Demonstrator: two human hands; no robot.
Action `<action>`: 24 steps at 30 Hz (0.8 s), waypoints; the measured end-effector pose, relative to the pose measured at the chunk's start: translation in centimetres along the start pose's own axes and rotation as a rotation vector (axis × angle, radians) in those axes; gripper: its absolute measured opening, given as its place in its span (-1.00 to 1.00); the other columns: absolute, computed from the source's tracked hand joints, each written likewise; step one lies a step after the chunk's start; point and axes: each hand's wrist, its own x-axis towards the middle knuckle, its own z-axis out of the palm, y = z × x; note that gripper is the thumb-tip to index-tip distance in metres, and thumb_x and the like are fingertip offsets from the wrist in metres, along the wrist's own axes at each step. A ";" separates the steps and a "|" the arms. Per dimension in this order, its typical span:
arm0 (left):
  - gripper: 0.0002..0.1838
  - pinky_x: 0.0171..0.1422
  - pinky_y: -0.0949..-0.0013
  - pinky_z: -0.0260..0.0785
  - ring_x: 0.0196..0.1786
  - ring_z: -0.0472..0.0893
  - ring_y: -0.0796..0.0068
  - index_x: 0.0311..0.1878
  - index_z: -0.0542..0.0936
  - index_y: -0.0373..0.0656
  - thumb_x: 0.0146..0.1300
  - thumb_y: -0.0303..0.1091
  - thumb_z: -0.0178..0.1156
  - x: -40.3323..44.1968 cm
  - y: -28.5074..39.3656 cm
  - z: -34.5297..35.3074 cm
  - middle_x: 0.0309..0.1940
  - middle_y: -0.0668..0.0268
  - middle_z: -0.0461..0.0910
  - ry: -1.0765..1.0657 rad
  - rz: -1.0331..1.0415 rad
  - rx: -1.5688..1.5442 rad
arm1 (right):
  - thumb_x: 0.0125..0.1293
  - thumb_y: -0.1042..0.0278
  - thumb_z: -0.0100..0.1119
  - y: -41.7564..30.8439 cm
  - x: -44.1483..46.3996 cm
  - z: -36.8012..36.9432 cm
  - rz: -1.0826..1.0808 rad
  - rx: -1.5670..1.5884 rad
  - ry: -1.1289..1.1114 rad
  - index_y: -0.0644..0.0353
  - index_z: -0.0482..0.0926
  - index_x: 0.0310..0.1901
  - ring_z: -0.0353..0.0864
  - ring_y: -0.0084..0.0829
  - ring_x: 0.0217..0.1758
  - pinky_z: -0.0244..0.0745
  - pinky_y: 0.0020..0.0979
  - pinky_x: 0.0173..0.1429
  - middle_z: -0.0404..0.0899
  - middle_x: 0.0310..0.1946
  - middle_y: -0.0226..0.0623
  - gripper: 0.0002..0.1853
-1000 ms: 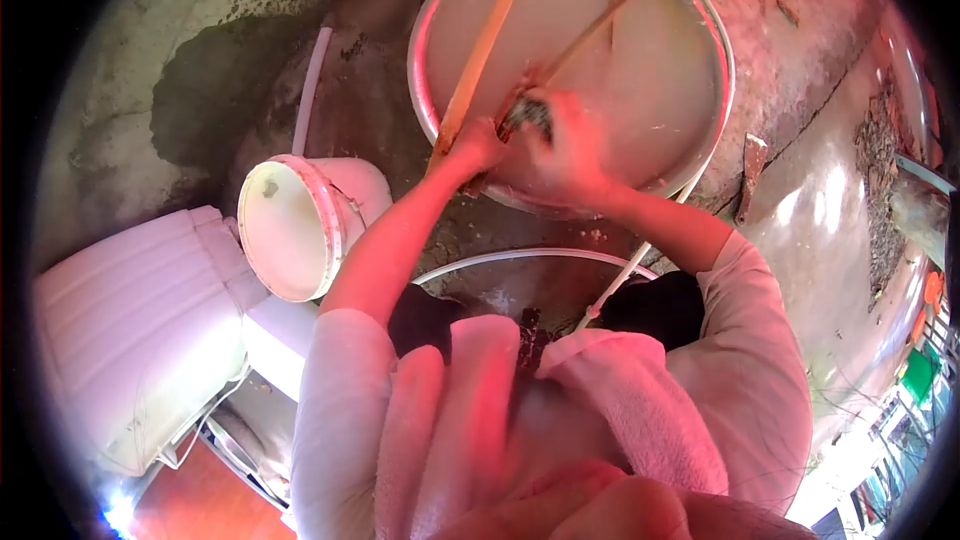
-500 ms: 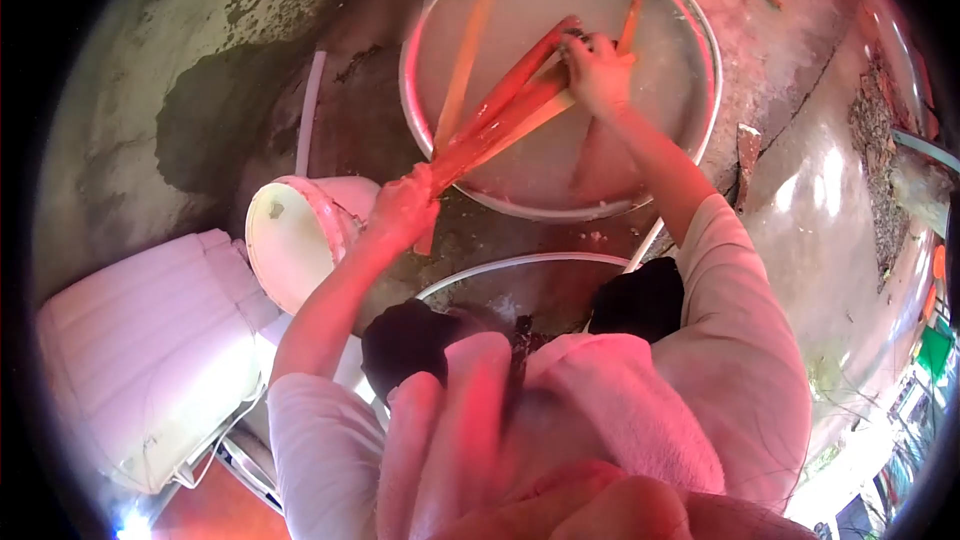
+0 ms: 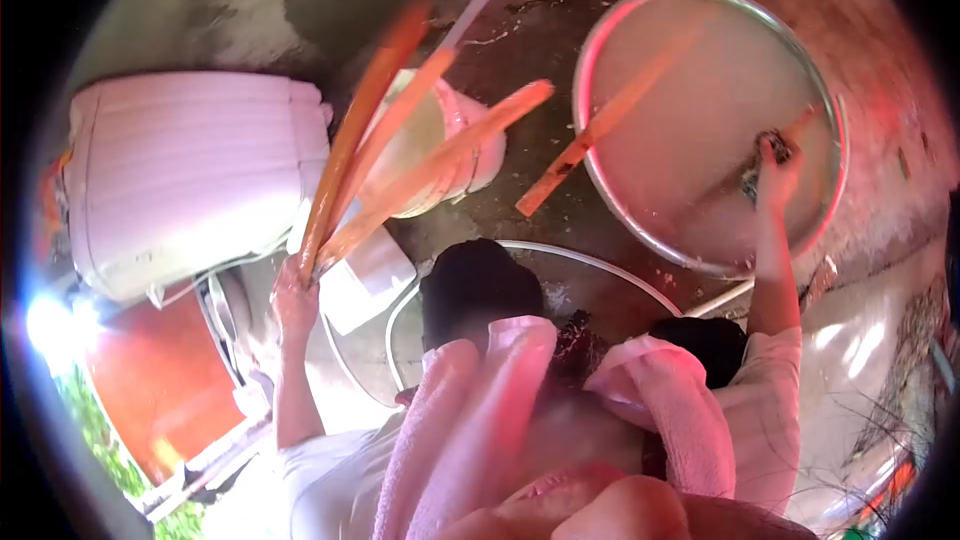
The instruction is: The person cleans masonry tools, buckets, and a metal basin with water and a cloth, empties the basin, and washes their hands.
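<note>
My left hand [image 3: 294,298] is closed around the lower ends of three orange-looking flat strips [image 3: 375,120], likely wood, which fan out upward in front of the bucket. My right hand [image 3: 778,180] reaches over the right side of a round metal-rimmed basin [image 3: 586,90] of cloudy water. Its fingers grip a dark, tangled scouring pad [image 3: 774,144]. Another flat strip [image 3: 600,128] leans across the basin's left rim, one end outside and the other in the water. Part of a further strip [image 3: 800,123] shows beside my right hand, mostly under the water.
A white bucket [image 3: 480,155] lies tipped on the wet floor left of the basin. Beyond it stands a large whitish ribbed container [image 3: 190,175]. A pale hose [image 3: 600,252] curves near my knees, and an orange panel [image 3: 165,380] is at lower left.
My left hand has carried the strips from over the basin to the left. My right hand has parted from them and is now at the basin's right side. The view has turned left.
</note>
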 end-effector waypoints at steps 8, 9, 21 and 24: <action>-0.67 -0.21 0.02 0.39 -0.22 0.57 -0.06 -0.09 0.45 -0.09 0.06 -0.37 0.27 -6.8 -8.2 0.9 -0.32 0.05 0.57 -0.104 -0.310 0.132 | 0.10 0.16 0.36 3.2 1.3 0.9 -0.026 0.016 -0.029 0.24 0.47 0.05 0.55 -0.23 0.04 0.38 -0.30 0.17 0.56 -0.02 -0.15 -0.48; -0.67 -0.21 0.02 0.40 -0.21 0.57 -0.06 -0.08 0.45 -0.08 0.07 -0.35 0.27 -6.5 -8.2 1.4 -0.31 0.04 0.58 -0.139 -0.335 0.135 | 0.10 0.15 0.36 2.1 0.7 0.4 0.003 0.002 -0.017 0.24 0.48 0.04 0.56 -0.24 0.02 0.39 -0.30 0.17 0.57 -0.02 -0.15 -0.49; -0.83 -0.29 0.03 0.42 -0.32 0.62 0.14 -0.12 0.43 -0.10 0.23 -0.35 0.02 0.3 -6.5 5.2 -0.31 0.20 0.57 -0.100 0.125 0.607 | 0.11 0.20 0.32 3.8 0.4 -2.0 0.014 -0.016 -0.051 0.27 0.53 -0.07 0.63 -0.32 -0.09 0.44 -0.37 0.09 0.65 -0.16 -0.17 -0.59; -0.73 -0.27 0.03 0.38 -0.27 0.62 0.19 -0.04 0.38 -0.08 0.17 -0.47 0.07 6.1 -1.5 7.7 -0.28 0.21 0.55 -0.185 0.357 0.425 | 0.01 0.08 0.40 3.5 0.2 -1.4 0.255 0.194 0.013 0.33 0.44 0.00 0.57 -0.26 -0.04 0.43 -0.33 0.06 0.58 -0.11 -0.06 -0.38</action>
